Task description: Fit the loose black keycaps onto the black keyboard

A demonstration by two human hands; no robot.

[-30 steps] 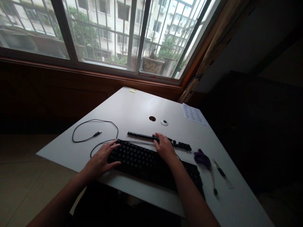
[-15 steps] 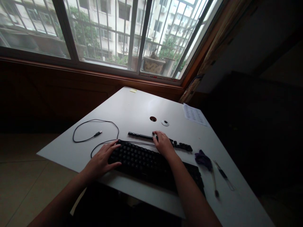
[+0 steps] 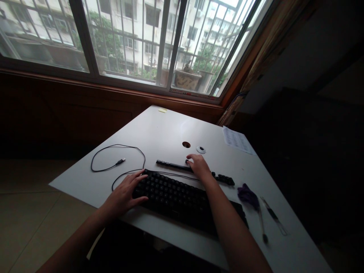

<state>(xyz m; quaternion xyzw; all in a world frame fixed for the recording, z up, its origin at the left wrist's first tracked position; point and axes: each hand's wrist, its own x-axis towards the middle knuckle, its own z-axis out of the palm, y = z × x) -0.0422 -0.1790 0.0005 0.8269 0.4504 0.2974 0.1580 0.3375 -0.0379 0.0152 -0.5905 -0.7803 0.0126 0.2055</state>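
My left hand (image 3: 124,193) grips the left end of a black keyboard (image 3: 173,197), with its thumb at the front side and its fingers over the back corner. Beyond the keyboard, my right hand (image 3: 199,166) has its thumb and forefinger closed around a small black piece that looks like a keycap (image 3: 187,161). A narrow black strip with a row of keys (image 3: 173,164) lies under and beside this hand, partly hidden by it. The right forearm crosses over the right part of the keyboard.
A black USB cable (image 3: 104,169) loops at the left of the white table (image 3: 167,129). On the right lie a purple cloth (image 3: 247,195), a thin brush (image 3: 262,225) and a wire-ended tool (image 3: 273,215). Farther back are a round hole (image 3: 186,145), its cover (image 3: 200,149) and a paper (image 3: 237,139).
My right hand has shifted slightly back, away from the strip, with its fingertips around the small black piece. My left hand stays on the keyboard. The view has shifted a little.
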